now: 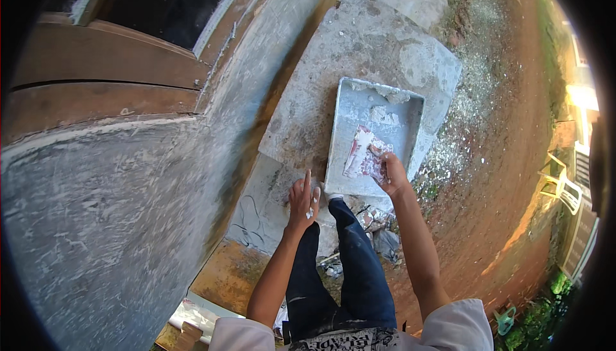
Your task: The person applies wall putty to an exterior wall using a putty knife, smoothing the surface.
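My right hand [393, 172] grips a flat, reddish piece [360, 149] smeared with white paste, its exact kind unclear. The piece is over the inside of a shallow rectangular tray [417, 134], whose pale walls are coated with the same stuff. Lumps of white paste [384, 115] lie toward the tray's far end. To the left of the tray's near corner, my left hand [303, 202] holds nothing; its index finger is stretched out and its thumb stands apart. White smears mark that hand.
The tray rests on a rough concrete slab [301, 88]. At left runs a grey, patchily coated wall [115, 203] below a wooden window frame [109, 59]. White splatter [459, 139] covers the ground to the right. Rubble and a grey plastic bag [386, 244] lie near my feet; a yellow chair [562, 185] stands far right.
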Demonstrator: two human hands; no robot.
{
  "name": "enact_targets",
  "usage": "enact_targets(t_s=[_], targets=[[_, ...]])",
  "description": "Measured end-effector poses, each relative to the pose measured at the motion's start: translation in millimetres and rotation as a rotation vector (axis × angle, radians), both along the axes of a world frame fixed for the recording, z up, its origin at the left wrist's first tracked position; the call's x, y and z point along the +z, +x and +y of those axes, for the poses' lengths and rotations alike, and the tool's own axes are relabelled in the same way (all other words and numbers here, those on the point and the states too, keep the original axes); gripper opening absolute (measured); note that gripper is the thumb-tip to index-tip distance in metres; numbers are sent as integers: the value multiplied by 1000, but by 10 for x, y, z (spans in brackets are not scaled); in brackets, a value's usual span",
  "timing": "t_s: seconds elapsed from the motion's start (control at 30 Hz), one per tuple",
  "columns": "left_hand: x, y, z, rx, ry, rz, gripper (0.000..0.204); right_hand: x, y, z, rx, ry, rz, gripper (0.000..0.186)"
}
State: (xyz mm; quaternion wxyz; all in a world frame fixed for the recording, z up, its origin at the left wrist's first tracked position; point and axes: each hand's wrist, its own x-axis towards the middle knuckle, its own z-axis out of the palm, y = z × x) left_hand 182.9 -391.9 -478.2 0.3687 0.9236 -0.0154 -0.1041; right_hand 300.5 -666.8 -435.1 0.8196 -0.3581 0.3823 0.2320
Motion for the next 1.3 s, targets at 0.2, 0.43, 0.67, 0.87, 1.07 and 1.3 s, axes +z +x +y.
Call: enact_targets(t_s=[0.2, 0.43, 0.67, 0.87, 1.07, 1.3], targets=[[1041, -969, 859, 108, 163, -43, 63, 1543, -213, 530, -26, 249, -132, 47], [2389, -1978, 1932, 607, 262, -325, 64, 3616, -215, 1628, 53, 488, -310, 52], [2627, -3126, 2762, 1094, 358, -589, 62, 5399, -468, 2968, 81, 380, -590, 46], [2398, -3837, 2703, 1122, 409, -459, 58, 6580, -403, 3807, -309, 113, -1500, 48], [1844, -4415, 2530, 1005, 779, -301, 51, 7374, -225, 4366, -455, -1004, -2352, 66], [1336, -4680, 2919, 843, 924, -354, 50, 7386, -309, 4433, -103, -1309, -2409, 71]])
